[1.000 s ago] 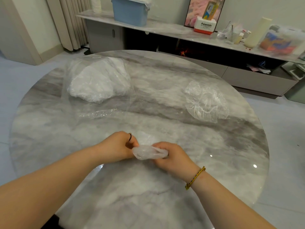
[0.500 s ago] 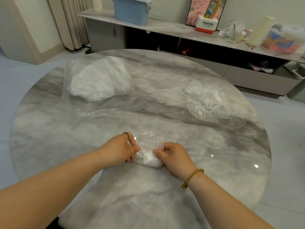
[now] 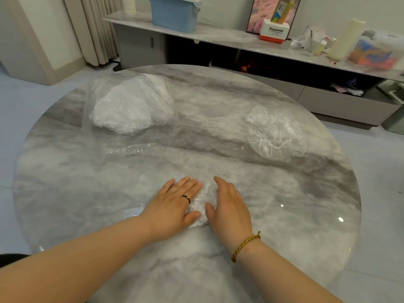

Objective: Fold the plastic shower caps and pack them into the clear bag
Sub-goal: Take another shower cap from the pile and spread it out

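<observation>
Presently the folded shower cap [image 3: 200,206] is pressed at the near edge of the tabletop [image 3: 218,270] under the spread left hand [image 3: 175,206] and right hand [image 3: 229,208]; the clear bag [image 3: 131,106] lies far-left, nearer the left hand

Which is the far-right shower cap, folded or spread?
Spread: the shower cap lies loose and crinkled on the marble table, its gathered rim showing.
</observation>
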`<state>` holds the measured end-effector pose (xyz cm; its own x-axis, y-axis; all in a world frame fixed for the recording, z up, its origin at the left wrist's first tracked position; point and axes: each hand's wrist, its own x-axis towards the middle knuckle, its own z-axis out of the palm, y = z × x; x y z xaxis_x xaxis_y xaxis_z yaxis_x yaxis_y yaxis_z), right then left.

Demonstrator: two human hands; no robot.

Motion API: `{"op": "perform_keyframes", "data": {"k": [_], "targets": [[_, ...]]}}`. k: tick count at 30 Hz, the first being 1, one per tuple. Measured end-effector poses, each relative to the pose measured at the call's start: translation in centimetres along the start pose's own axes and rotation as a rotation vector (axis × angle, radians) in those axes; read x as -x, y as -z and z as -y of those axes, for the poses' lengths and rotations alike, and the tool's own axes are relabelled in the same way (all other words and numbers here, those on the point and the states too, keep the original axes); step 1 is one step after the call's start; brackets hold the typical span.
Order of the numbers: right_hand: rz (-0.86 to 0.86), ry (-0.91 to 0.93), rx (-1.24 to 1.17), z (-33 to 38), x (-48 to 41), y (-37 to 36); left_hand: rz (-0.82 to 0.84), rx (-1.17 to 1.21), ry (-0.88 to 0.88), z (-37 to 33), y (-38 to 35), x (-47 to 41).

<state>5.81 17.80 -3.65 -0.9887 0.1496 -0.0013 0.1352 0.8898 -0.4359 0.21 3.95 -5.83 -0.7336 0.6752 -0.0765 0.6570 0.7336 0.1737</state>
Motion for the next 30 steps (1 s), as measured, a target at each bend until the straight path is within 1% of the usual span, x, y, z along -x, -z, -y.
{"op": "perform_keyframes", "data": {"k": [2,5,7,9,11,13,15,17,18,19,21,23,26,28,30], "targets": [[0.002,-0.018,0.116,-0.2,0.0,-0.1,0.068,0.04,0.004,-0.1,-0.2,0.0],[0.048,-0.143,0.186,-0.6,-0.4,0.3,0.104,0.019,0.015,-0.5,-0.1,0.0],[0.08,-0.169,0.194,-0.6,-0.6,0.6,0.116,-0.003,0.024,-0.8,0.1,0.1],[0.108,-0.155,0.185,-0.5,-0.7,0.8,0.149,-0.004,0.05,-1.0,0.4,0.1],[0.124,-0.127,0.142,-0.4,-0.8,0.8,0.152,0.077,0.082,-1.0,1.3,0.2],[0.139,-0.093,0.05,-0.3,-0.8,1.1,0.105,0.223,0.1,-1.0,2.0,0.2],[0.168,-0.05,-0.026,0.1,-0.9,1.5,0.074,0.457,0.142,-0.8,2.9,0.0],[0.182,0.004,-0.07,0.4,-1.2,1.9,0.089,0.7,0.22,-0.2,3.7,-0.1],[0.18,0.031,-0.097,0.6,-1.3,1.9,0.107,0.779,0.258,0.1,4.1,0.0],[0.177,0.047,-0.144,0.7,-1.4,1.9,0.132,0.835,0.293,0.5,4.2,-0.1],[0.148,0.035,-0.333,1.0,-1.5,1.8,0.129,0.948,0.309,1.0,4.5,-0.1],[0.101,-0.053,-0.576,1.2,-1.7,1.8,0.064,1.045,0.311,1.3,5.0,0.0],[0.162,-0.195,-0.848,2.1,-2.1,1.8,-0.056,1.121,0.37,1.9,5.9,0.0],[0.226,-0.219,-0.908,2.8,-2.3,1.8,-0.109,1.175,0.393,2.3,6.5,0.2],[0.226,-0.215,-0.95,3.5,-2.6,1.6,-0.123,1.174,0.404,2.8,7.0,0.5]]}}
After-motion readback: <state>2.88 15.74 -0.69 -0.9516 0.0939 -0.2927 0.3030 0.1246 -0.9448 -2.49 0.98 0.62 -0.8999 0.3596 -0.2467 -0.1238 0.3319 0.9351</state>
